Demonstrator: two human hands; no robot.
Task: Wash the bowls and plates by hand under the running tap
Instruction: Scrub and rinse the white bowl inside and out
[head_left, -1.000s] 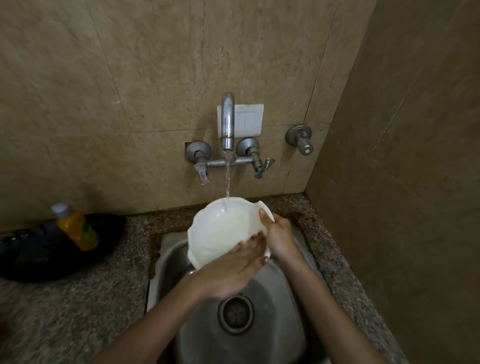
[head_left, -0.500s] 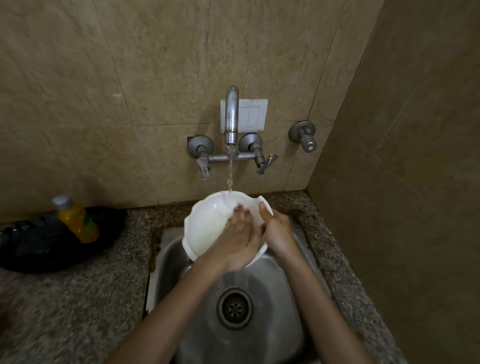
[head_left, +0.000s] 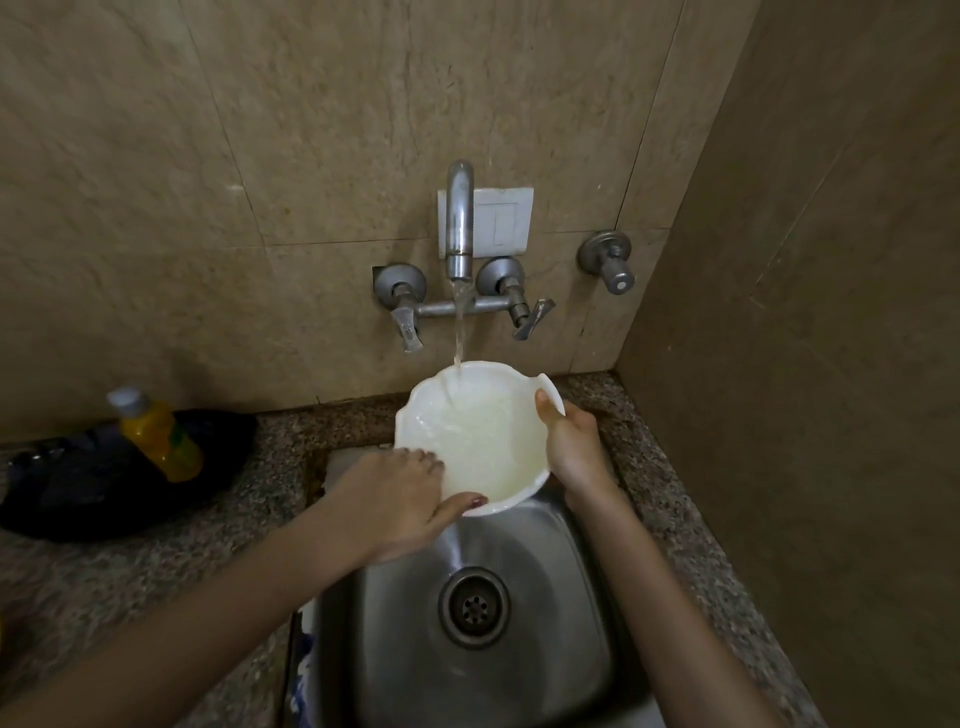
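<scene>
Left hand (head_left: 400, 506) slid onto the bowl (head_left: 483, 441) rim, fingers (head_left: 423, 460) pinching it.

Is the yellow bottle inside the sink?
No, the yellow bottle rests on a dark object on the counter, left of the sink.
</scene>
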